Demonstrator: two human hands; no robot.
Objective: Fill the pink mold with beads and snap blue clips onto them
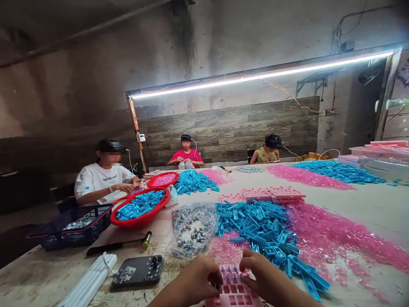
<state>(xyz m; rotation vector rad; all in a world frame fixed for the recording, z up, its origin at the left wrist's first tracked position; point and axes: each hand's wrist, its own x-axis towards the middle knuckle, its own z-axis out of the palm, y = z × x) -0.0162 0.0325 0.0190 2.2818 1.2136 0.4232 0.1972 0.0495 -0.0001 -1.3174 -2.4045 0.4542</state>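
Pink slotted tray point(238, 294) between two bare hands on a crowded table point(38, 277)

The tray lies at the bottom centre of the frame, its lower end partly cut off. Small bluish pieces sit in its upper slots; the slots nearer the bottom edge show pink.

The left hand point(204, 273) is at the tray's left side, fingers curled narrowly toward the thumb beside a small dark piece; I cannot tell whether it is gripped. The right hand point(260, 273) is at the right side, fingers bent and the thumb slightly apart from them; whether anything is held between them, I cannot tell.

Just above the hands, at centre, is a heap of blue plastic pieces point(255, 219), with loose pink pieces point(335, 232) spreading to the right. A clear bag point(194, 226) of small parts stands left of the heap. Stacked pink trays point(271, 195) lie behind it.

At lower left are a phone point(137, 271) and a long white object point(89, 281); above them, a red basket point(162, 208) holds more blue pieces.

Three seated people wearing headgear line the far side, under a bright tube light point(265, 74).
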